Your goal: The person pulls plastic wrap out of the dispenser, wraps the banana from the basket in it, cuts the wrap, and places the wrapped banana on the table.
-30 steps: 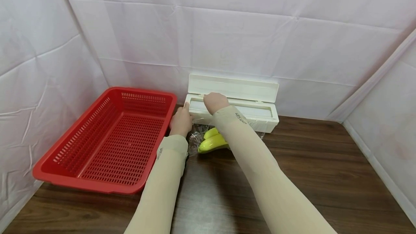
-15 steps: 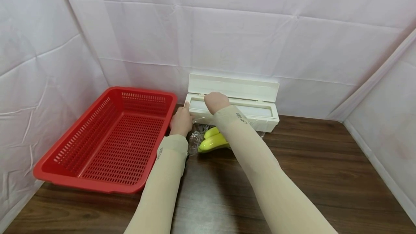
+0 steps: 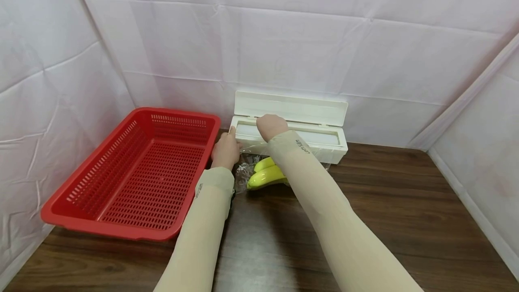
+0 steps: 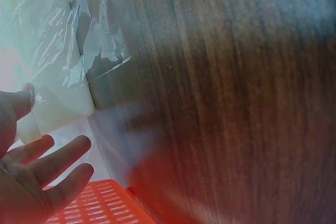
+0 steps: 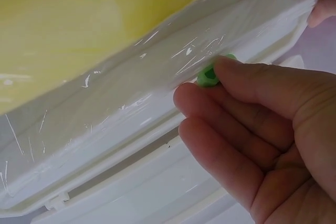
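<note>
A long white cling film dispenser [image 3: 334, 155] lies at the back of the table with its lid raised. My left hand [image 3: 226, 150] grips its left end, thumb on the front and fingers round the corner. With thumb and fingertips, my right hand [image 5: 262, 114] pinches a small green slide cutter [image 5: 208, 77] at the dispenser's top edge. In the head view this right hand sits left of the dispenser's middle, hiding the cutter. Clear film [image 4: 79, 30] hangs down the front. Yellow bananas [image 3: 265, 177] lie before the dispenser amid film, partly hidden by the right forearm.
A red perforated plastic basket [image 3: 211, 143] stands on the left, close beside my left hand. Behind the dispenser hangs a white cloth wall [image 3: 292, 53], with further cloth on both sides. The brown wooden table [image 3: 389, 211] extends to the right and front.
My right hand has shifted slightly to the right along the dispenser. The left hand stays at the dispenser's left end, and the bananas have not visibly moved.
</note>
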Available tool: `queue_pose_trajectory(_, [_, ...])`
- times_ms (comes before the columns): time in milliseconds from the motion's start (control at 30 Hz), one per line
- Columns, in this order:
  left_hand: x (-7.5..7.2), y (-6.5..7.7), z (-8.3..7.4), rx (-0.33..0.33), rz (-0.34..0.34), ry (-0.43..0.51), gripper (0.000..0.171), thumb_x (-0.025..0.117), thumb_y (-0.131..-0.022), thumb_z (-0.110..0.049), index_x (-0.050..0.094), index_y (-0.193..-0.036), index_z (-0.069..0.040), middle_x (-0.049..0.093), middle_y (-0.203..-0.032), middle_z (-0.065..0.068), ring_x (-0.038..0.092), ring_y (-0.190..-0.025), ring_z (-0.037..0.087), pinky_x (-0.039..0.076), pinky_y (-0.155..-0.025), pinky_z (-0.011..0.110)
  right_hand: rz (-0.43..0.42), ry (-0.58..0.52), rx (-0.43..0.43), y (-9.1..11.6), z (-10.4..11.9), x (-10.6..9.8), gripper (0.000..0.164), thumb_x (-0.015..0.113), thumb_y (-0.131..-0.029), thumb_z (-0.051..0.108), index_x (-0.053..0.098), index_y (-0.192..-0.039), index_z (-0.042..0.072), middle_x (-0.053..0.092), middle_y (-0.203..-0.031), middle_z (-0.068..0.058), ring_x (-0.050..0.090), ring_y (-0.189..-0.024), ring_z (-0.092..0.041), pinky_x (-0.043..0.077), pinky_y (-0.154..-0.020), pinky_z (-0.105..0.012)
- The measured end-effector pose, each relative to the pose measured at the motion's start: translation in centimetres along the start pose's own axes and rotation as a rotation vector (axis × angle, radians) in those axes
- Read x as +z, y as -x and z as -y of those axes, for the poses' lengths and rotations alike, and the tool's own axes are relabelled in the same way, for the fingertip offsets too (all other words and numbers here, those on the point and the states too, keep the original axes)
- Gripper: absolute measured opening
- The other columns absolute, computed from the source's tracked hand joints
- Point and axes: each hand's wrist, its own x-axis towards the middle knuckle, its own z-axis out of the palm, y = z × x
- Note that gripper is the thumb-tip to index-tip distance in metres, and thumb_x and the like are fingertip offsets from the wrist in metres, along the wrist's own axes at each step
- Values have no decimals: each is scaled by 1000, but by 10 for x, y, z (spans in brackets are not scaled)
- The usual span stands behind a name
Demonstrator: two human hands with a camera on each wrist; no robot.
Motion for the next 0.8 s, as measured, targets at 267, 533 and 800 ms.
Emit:
queue_pose_trajectory(267, [0,1,0,4,-5,5,66,57,-94,-26,26,-150,-13,51,-129,19,61,-104,36,51,-86,45,14,-13,10,0,-2,0,19,50,-95,3,67,-103,5,70,-102,-9,67,-85,-21,56,-75,-33])
queue_pose_trajectory(533, [1,1,1,12,-5,12,65,57,-94,-26,26,-150,-14,51,-129,20,61,-103,37,51,-85,46,24,-8,22,2,-4,1,18,51,-95,4,68,-102,6,70,-100,-9,67,-81,-20,57,-73,-32])
queue_pose_trajectory(800, [1,0,2,11,-2,15,66,57,-94,-25,25,-150,-14,51,-131,20,60,-106,37,50,-87,46,27,-12,25,4,-6,0,18,51,-95,3,69,-97,5,70,-100,-9,67,-84,-21,56,-74,-33])
